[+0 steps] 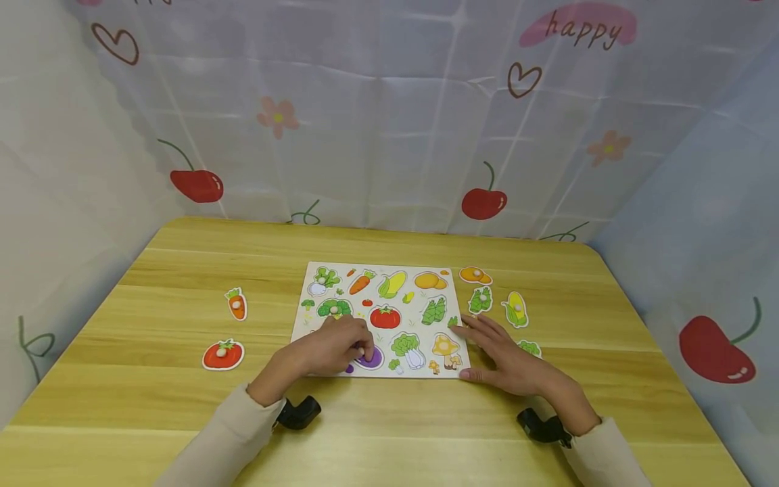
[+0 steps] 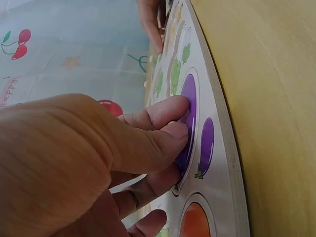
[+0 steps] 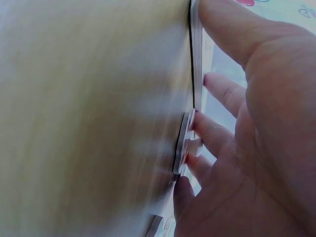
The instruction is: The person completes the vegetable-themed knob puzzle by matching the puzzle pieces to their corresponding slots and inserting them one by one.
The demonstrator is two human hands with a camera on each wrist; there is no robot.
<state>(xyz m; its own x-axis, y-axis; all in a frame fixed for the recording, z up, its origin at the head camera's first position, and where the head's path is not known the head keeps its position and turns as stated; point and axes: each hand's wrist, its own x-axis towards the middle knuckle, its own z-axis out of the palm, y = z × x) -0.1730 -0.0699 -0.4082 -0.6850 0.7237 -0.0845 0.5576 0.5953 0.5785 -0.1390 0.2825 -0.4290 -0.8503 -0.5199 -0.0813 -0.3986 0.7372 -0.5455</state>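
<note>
A white vegetable puzzle board (image 1: 389, 266) lies flat on the table. My left hand (image 1: 337, 345) pinches the purple eggplant piece (image 2: 189, 94) between thumb and fingers; the piece sits at its matching place near the board's front edge, its knob hidden by the fingertips. My right hand (image 1: 508, 358) rests along the board's right edge, its fingers spread and thumb at the front corner. Beneath the right fingers, the right wrist view shows a loose piece with a pale knob (image 3: 196, 147). Knobbed turnip (image 1: 322, 281) and broccoli (image 1: 335, 309) pieces sit in the board.
Loose carrot (image 1: 237, 304) and tomato (image 1: 222, 355) pieces lie left of the board. To its right are orange potato-like (image 1: 475, 275), green leafy (image 1: 480, 299) and corn (image 1: 515, 310) pieces. A green piece (image 1: 530, 348) is partly covered by my right hand. A printed curtain (image 1: 377, 149) hangs behind the table.
</note>
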